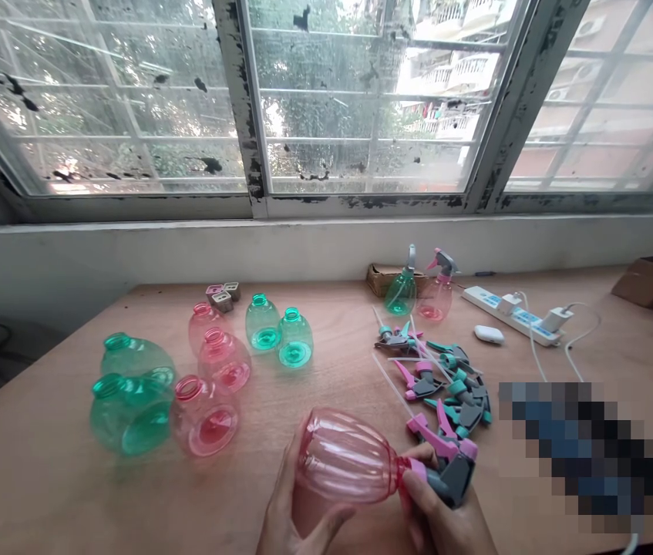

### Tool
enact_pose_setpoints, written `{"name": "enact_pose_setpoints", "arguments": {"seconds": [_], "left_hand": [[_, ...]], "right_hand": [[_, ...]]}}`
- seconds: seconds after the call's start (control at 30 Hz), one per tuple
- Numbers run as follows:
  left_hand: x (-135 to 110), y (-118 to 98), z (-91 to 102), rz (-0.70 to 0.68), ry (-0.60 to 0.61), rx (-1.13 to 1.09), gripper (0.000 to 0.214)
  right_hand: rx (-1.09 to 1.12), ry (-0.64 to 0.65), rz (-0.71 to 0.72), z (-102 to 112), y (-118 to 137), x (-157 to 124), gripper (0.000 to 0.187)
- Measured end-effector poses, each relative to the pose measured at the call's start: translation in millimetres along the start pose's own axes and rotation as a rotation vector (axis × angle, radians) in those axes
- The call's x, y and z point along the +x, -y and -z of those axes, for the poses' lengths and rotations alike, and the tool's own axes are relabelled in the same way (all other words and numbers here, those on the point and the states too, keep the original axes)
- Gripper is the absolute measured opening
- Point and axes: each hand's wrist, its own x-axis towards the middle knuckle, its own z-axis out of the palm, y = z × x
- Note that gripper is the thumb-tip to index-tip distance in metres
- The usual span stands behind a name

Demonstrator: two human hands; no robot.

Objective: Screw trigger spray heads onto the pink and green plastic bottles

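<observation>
A clear pink spray bottle (346, 456) lies sideways in front of me, its neck to the right. My left hand (297, 512) is wrapped round its base end. Fingers of my right hand (435, 512) are closed round the pink collar of a grey-and-pink spray head (454, 476) at the bottle's neck. The collar sits against the neck; how tightly it is screwed on I cannot tell. Just beyond my right hand lies a heap of loose spray heads (459, 401), grey with teal or pink parts, with thin white tubes.
At left stand several pink bottles (206, 420) and green bottles (132, 416) without heads. Two bottles with heads, one green (400, 293), one pink (435, 299), stand near the wall. A power strip (511, 314), a white case (489, 334) and a pixelated patch (586, 455) are at right.
</observation>
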Motion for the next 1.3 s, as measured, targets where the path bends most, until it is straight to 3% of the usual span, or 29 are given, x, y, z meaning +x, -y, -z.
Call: {"name": "enact_pose_setpoints", "arguments": {"seconds": [0.23,0.4,0.57,0.63,0.87,1.07,1.3], "left_hand": [[2.7,7.7,1.5,0.045,0.014,-0.064,0.081],[4.0,5.0,-0.5,0.0,-0.016,-0.004,0.071],[2.3,9.7,-2.0,0.045,-0.012,-0.162,0.099],[3.3,11.4,-1.4,0.079,-0.019,-0.219,0.098],[4.1,3.7,0.2,-0.024,-0.007,-0.017,0.077],[4.3,7.6,0.3,-0.006,0.034,-0.099,0.095],[8.3,7.2,0.7,0.021,-0.014,-0.001,0.086]], "right_hand": [[0.0,-0.009,0.064,0.8,-5.3,-0.6,0.041],[0.046,0.023,0.005,1.7,-3.8,2.8,0.039],[-0.038,0.033,0.032,3.6,-6.3,2.5,0.042],[-0.07,0.068,0.036,3.5,-8.2,2.0,0.042],[0.109,0.077,0.003,-2.0,-1.7,5.2,0.039],[0.049,0.071,-0.016,-1.9,-1.9,2.6,0.044],[0.077,0.072,0.017,-0.6,-3.1,4.9,0.042]]}}
